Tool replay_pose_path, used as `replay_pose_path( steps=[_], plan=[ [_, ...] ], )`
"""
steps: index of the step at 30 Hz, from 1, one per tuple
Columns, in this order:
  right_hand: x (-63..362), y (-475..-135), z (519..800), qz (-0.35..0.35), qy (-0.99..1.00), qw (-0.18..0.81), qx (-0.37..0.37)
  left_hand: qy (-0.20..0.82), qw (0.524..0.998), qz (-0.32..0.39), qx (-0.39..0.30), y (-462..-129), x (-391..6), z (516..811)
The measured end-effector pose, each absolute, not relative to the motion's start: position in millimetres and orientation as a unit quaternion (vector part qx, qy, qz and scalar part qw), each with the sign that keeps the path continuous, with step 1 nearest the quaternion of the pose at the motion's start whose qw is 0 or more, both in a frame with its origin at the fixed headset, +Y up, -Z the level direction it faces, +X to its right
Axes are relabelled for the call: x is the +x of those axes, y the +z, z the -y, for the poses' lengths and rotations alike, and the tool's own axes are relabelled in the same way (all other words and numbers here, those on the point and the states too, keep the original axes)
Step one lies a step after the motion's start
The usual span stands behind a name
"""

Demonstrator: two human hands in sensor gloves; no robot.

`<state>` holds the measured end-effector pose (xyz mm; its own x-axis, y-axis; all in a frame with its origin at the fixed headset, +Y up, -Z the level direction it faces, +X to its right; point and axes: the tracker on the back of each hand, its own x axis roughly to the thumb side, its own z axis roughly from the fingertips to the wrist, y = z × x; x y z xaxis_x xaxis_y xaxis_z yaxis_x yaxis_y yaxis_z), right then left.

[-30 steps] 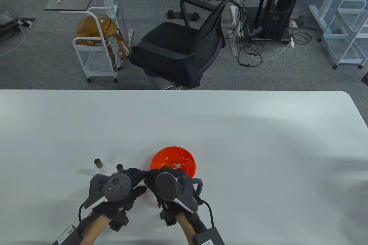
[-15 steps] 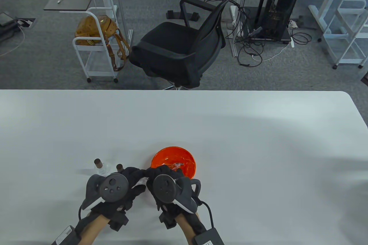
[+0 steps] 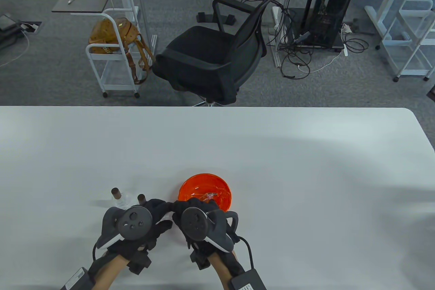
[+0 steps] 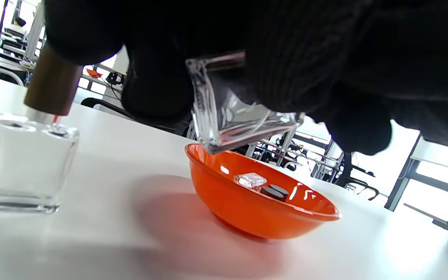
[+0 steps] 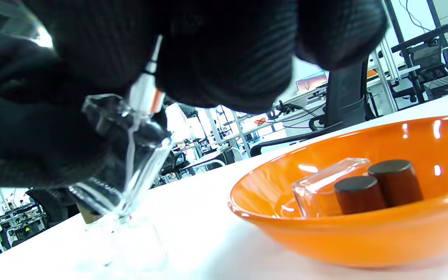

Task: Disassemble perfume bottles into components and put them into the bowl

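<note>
Left hand (image 3: 136, 223) gripped glass bottle (image 4: 231, 112), tilted, above table (image 3: 272, 154) just beside bowl (image 3: 217, 189) rim. Right hand (image 3: 198, 220) pinched sprayer (image 5: 146, 95) at bottle neck. Second bottle (image 4: 25, 163) stood left.

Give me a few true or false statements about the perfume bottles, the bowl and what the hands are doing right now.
1. The orange bowl holds two dark caps. True.
2. The bowl is empty of glass. False: a clear glass bottle lies in it beside the caps.
3. The left hand grips a clear bottle lifted off the table. True.
4. The right hand rests flat on the table. False: its fingers pinch the sprayer at the held bottle's neck.
5. A capped bottle stands on the table. True.
</note>
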<state>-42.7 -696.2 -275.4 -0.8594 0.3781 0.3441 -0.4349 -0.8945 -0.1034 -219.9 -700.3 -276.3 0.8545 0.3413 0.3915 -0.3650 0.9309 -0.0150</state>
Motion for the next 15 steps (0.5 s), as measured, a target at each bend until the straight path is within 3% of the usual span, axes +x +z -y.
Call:
replay_pose_path(
  steps=[15],
  plan=[
    [-41.7, -276.1, 697.6, 0.094, 0.961, 0.202, 0.166, 0.188, 0.961, 0.201, 0.023, -276.4, -220.4, 704.3]
  ],
)
